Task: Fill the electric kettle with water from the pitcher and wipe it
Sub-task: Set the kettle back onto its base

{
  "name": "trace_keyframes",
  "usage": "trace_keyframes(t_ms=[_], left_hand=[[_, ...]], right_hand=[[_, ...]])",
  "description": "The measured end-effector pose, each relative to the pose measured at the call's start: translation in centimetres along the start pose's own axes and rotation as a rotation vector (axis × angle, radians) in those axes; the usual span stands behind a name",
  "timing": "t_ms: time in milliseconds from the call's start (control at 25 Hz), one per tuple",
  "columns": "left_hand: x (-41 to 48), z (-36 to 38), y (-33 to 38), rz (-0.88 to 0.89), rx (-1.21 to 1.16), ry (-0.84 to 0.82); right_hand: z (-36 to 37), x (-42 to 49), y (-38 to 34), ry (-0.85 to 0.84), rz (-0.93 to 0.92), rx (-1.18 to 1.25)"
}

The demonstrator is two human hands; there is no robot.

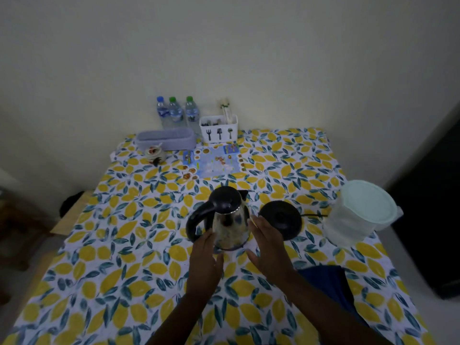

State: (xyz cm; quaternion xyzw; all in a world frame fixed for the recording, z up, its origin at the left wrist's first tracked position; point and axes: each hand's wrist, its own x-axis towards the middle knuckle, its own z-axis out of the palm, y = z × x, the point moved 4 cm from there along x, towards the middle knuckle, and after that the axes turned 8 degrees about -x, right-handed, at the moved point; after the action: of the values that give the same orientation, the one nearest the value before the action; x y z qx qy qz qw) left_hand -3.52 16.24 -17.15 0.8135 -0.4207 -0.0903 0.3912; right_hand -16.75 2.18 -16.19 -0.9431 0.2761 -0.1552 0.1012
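Nearest, left hand (205,255) and right hand (267,245), both spread open, palms turned inward, gripping nothing. Between them, the kettle (230,220), upright on the desk (112,257), lid down, off its base. Left fingertips at or just shy of the steel wall near the handle's foot; right fingers just beside the opposite wall; actual contact hard to judge. Just behind the right wrist, a blue cloth (331,282), lying flat, likely soft and limp, easy to bunch for wiping.

Handling, as a judgement: polished steel body probably smooth and slippery under bare palms, stiff, dent-prone rather than breakable; probably light if empty, noticeably heavier once filled. Better hold: the black loop handle (196,220), on the far-left side of the left hand, with the other palm steadying the wall. Lid to be opened before any pouring.

Just beyond the right fingertips, the round black base (282,219), cord trailing outward. Farther out to the right of the right hand, the pitcher (358,215), pale translucent plastic with a lid on; water level unreadable, so weight uncertain; likely somewhat flexible, best taken with a full wrap.

Well beyond both hands, against the wall, three water bottles (176,113) and a white cutlery holder (219,128).
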Motion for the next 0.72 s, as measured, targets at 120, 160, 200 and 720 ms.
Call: trace_keyframes(t_ms=[120, 160, 200, 720], left_hand=[[2.3, -3.0, 0.2, -0.028, -0.011, 0.122], [3.0, -3.7, 0.3, -0.053, -0.040, 0.138], [3.8, -4.1, 0.0, -0.077, -0.071, 0.136], [8.9, -3.9, -1.1, -0.338, -0.551, -0.069]], right_hand=[[-1.0, 4.3, -2.2, -0.004, -0.058, -0.056], [-1.2, 5.4, -2.8, -0.013, -0.062, -0.086], [-1.0, 6.5, -3.1, -0.025, -0.064, -0.110], [0.0, 7.8, -3.1, -0.070, -0.016, 0.131]])
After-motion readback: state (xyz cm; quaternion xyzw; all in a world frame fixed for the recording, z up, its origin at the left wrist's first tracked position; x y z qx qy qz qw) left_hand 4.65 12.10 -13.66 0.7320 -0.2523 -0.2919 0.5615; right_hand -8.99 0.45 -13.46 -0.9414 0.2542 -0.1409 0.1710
